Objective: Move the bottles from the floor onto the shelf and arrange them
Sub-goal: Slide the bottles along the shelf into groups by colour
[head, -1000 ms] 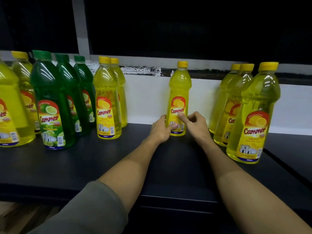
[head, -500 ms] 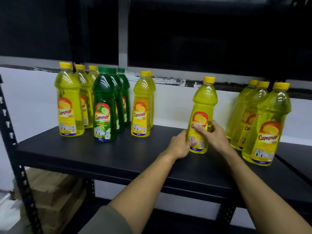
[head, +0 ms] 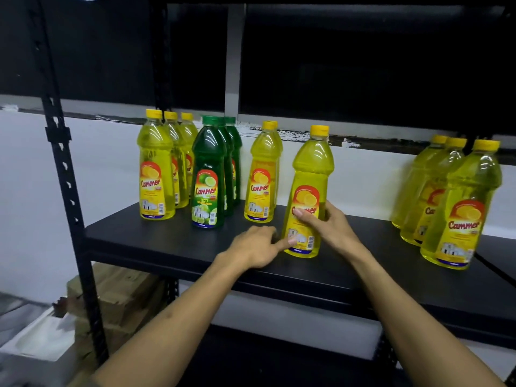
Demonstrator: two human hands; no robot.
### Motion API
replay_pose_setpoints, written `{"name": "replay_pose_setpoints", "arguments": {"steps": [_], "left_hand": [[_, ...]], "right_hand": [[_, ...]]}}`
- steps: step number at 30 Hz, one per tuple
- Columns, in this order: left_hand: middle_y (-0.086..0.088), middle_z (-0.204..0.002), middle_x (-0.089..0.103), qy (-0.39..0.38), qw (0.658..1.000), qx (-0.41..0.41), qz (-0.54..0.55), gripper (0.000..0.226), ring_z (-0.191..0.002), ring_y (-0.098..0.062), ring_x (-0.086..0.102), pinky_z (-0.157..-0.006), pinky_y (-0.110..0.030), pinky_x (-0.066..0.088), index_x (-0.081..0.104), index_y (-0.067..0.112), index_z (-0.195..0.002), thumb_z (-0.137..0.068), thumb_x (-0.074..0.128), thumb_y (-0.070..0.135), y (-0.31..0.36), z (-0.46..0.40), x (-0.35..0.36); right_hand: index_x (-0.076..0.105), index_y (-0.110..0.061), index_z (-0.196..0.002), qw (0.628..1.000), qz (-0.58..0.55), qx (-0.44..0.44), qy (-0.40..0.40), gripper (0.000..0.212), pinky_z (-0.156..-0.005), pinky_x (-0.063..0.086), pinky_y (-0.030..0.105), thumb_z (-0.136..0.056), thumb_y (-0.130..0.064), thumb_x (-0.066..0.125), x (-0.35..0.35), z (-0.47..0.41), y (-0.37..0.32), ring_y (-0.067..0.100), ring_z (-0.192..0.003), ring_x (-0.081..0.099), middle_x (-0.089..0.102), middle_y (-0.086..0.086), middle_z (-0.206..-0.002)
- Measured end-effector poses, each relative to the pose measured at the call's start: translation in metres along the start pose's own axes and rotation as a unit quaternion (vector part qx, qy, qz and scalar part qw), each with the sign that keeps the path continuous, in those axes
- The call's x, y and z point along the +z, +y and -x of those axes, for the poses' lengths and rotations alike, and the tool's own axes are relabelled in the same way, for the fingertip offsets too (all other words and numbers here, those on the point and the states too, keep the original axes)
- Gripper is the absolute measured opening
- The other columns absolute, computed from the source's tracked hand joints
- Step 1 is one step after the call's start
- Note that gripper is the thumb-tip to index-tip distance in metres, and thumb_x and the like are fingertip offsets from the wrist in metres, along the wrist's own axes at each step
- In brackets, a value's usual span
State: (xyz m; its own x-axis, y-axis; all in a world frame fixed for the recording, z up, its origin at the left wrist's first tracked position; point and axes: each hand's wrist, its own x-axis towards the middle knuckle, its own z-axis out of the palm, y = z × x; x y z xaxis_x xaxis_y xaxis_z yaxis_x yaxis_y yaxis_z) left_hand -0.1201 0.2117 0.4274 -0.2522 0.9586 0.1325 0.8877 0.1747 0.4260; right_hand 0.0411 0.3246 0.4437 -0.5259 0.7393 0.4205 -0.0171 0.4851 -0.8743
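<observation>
Two bare forearms reaching in from the bottom edge, grey sleeve just visible at lower left.

Left hand: knuckles up, fingers loosely curled, one fingertip touching the lower label edge of the clear plastic bottle of yellow liquid with yellow cap. Not wrapped round anything.

Right hand: fingers and thumb curled round the lower body of same yellow bottle, across the red-and-yellow label. Firm hold by the look of it.

Held bottle: between the two hands, leaning slightly, base at or just above the black flat shelf board. Cannot tell whether base fully seated.

Beyond left hand: pair of yellow bottles in a file, nearest just past the fingertips. Further left: file of dark green plastic bottles with green caps, then file of three yellow bottles. Well off to the right of right hand: another group of three yellow bottles.

Below left forearm: brown cardboard boxes on lower level. Black perforated steel upright far left. White wall behind.

Risks, as judgement: tall narrow bottle, grip low on the body, so top-heavy tip likely if released while leaning. Sliding leftward toward the pair could knock the front one and domino the file. Label surface possibly slick under fingers. Bottle near the front edge, so a forward topple means falling off.
</observation>
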Motion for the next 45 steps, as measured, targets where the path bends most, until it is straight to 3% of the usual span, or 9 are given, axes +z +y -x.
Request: {"name": "replay_pose_setpoints", "arguments": {"steps": [7, 12, 14, 17, 20, 24, 30, 40, 45], "left_hand": [[-0.006, -0.139, 0.059, 0.019, 0.998, -0.061, 0.014, 0.071, -0.125, -0.023, 0.056, -0.104, -0.044, 0.048, 0.055, 0.022, -0.140, -0.091, 0.051, 0.072, -0.086, 0.002, -0.035], [0.009, -0.149, 0.053, 0.071, 0.993, -0.034, 0.091, 0.092, -0.139, -0.021, 0.047, -0.111, -0.049, 0.040, 0.020, 0.032, -0.159, -0.086, 0.047, 0.080, -0.094, 0.006, -0.022], [0.011, -0.148, 0.054, 0.081, 0.990, -0.032, 0.115, 0.091, -0.139, -0.021, 0.047, -0.109, -0.050, 0.041, 0.017, 0.032, -0.160, -0.087, 0.049, 0.077, -0.096, 0.001, -0.022], [0.007, -0.141, 0.060, 0.094, 0.984, -0.041, 0.149, 0.081, -0.130, -0.021, 0.055, -0.106, -0.050, 0.045, 0.031, 0.031, -0.156, -0.089, 0.053, 0.072, -0.098, -0.006, -0.023], [0.005, -0.136, 0.062, 0.106, 0.989, -0.056, 0.084, 0.067, -0.124, -0.023, 0.058, -0.098, -0.047, 0.050, 0.039, 0.032, -0.149, -0.093, 0.051, 0.068, -0.095, -0.012, -0.021], [-0.004, -0.133, 0.061, 0.099, 0.993, -0.061, -0.005, 0.074, -0.121, -0.030, 0.058, -0.096, -0.051, 0.051, 0.029, 0.033, -0.152, -0.091, 0.052, 0.068, -0.094, -0.014, -0.016], [-0.018, -0.143, 0.049, 0.069, 0.995, -0.063, -0.039, 0.084, -0.134, -0.040, 0.046, -0.111, -0.052, 0.039, 0.010, 0.038, -0.158, -0.091, 0.048, 0.071, -0.090, -0.013, -0.016], [-0.021, -0.151, 0.041, 0.054, 0.997, -0.058, -0.026, 0.085, -0.141, -0.041, 0.038, -0.115, -0.054, 0.034, 0.002, 0.041, -0.159, -0.092, 0.043, 0.074, -0.092, -0.006, -0.016], [-0.021, -0.149, 0.042, 0.040, 0.997, -0.051, -0.033, 0.085, -0.140, -0.040, 0.038, -0.116, -0.051, 0.032, -0.001, 0.040, -0.160, -0.094, 0.042, 0.072, -0.090, -0.005, -0.018]], "right_hand": [[0.058, -0.020, -0.131, 0.999, -0.015, 0.005, -0.030, 0.055, -0.076, 0.061, 0.025, -0.084, -0.041, 0.076, 0.061, -0.029, -0.001, 0.010, -0.096, 0.073, 0.072, -0.004, -0.117], [0.059, -0.020, -0.131, 0.999, -0.019, 0.007, -0.042, 0.058, -0.087, 0.061, 0.036, -0.082, -0.043, 0.078, 0.095, -0.052, -0.001, 0.013, -0.100, 0.073, 0.072, -0.002, -0.117], [0.057, -0.021, -0.134, 0.999, -0.016, 0.005, -0.041, 0.065, -0.088, 0.061, 0.036, -0.079, -0.048, 0.079, 0.104, -0.057, 0.001, 0.014, -0.104, 0.072, 0.071, -0.002, -0.120], [0.056, -0.020, -0.135, 0.999, -0.019, 0.008, -0.038, 0.067, -0.090, 0.060, 0.038, -0.078, -0.048, 0.079, 0.110, -0.062, 0.004, 0.016, -0.106, 0.071, 0.070, -0.001, -0.122], [0.056, -0.020, -0.135, 0.999, -0.026, 0.014, -0.032, 0.064, -0.091, 0.059, 0.039, -0.080, -0.045, 0.078, 0.112, -0.065, 0.005, 0.015, -0.105, 0.071, 0.070, -0.001, -0.122], [0.058, -0.021, -0.132, 0.998, -0.051, 0.020, -0.019, 0.061, -0.090, 0.060, 0.041, -0.079, -0.044, 0.080, 0.114, -0.066, 0.008, 0.015, -0.104, 0.072, 0.072, -0.002, -0.119], [0.050, -0.020, -0.135, 0.997, -0.068, 0.042, -0.009, 0.080, -0.087, 0.061, 0.038, -0.068, -0.050, 0.081, 0.106, -0.066, 0.007, 0.016, -0.106, 0.071, 0.068, 0.000, -0.124], [0.056, -0.016, -0.130, 0.993, -0.114, 0.036, -0.009, 0.053, -0.074, 0.060, 0.026, -0.083, -0.030, 0.078, 0.106, -0.063, 0.006, 0.012, -0.098, 0.073, 0.071, -0.001, -0.117], [0.056, -0.019, -0.129, 0.994, -0.107, 0.032, -0.009, 0.050, -0.071, 0.059, 0.022, -0.085, -0.031, 0.076, 0.107, -0.062, 0.005, 0.010, -0.097, 0.072, 0.071, -0.004, -0.114]]}}
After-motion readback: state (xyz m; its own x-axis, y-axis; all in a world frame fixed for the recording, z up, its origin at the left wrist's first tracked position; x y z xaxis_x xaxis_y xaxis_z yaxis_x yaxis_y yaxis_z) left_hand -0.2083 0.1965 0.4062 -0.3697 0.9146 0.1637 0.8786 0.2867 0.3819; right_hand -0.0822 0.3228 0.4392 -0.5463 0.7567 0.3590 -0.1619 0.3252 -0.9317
